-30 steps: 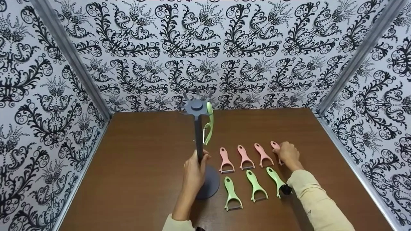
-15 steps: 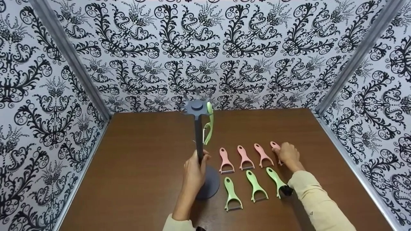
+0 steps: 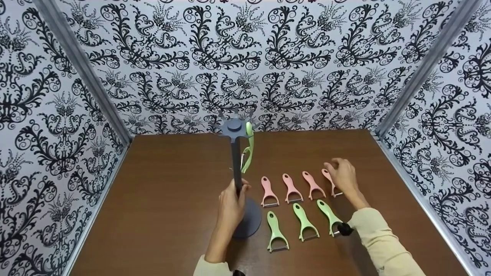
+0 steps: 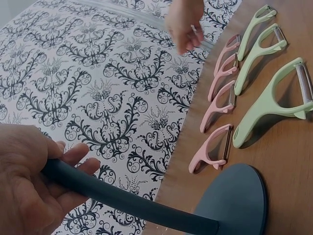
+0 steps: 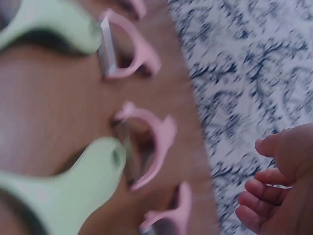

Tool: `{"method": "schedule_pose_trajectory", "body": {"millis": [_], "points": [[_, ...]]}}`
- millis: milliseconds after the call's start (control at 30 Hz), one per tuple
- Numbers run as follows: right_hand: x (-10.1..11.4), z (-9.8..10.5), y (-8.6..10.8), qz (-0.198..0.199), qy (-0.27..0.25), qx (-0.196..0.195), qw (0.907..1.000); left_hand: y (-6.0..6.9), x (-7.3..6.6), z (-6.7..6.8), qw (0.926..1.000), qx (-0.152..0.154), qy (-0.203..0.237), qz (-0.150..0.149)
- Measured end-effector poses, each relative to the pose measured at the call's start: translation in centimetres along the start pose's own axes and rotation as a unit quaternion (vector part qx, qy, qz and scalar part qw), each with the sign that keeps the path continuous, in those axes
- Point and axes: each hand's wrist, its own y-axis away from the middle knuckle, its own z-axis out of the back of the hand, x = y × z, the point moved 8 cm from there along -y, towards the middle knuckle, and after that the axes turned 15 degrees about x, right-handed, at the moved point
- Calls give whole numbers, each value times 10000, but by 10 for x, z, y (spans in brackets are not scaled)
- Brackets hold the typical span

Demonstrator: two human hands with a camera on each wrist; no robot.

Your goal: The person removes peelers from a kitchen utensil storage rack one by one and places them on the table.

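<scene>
My left hand (image 3: 231, 207) grips the dark grey pole (image 3: 235, 163) of an upright stand with a round base (image 3: 252, 220) and a hooked top (image 3: 233, 128). From one hook hangs a green peeler (image 3: 249, 151). My right hand (image 3: 344, 176) is over the rightmost pink peeler (image 3: 333, 184), partly covering it. In the right wrist view that hand's fingers (image 5: 261, 200) are loosely bent and hold nothing; a gap parts them from the peelers. Several pink peelers lie in a back row, among them one nearest the stand (image 3: 268, 188).
Three green peelers lie in the front row: a left one (image 3: 274, 228), a middle one (image 3: 303, 218) and a right one (image 3: 326, 211) near my right wrist. The brown table (image 3: 165, 199) meets patterned walls (image 3: 245, 57) at the back and sides.
My right hand has lifted off the rightmost pink peeler, its fingers opening, and more of that peeler shows on the table. The left hand and the stand look unmoved.
</scene>
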Motion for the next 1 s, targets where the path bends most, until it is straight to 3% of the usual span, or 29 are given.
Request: {"method": "schedule_pose_trajectory", "body": {"millis": [267,633,1000], "points": [[55,20,12,593,-484,-303,9966,0,-1,-1,9999,81,84,-26],[125,52,32,1392,-956,-767,9826,-2,1,-1,9998,77,144,81],[185,68,55,2067,-1289,-657,9676,-1,6,-3,9987,105,409,279]]}}
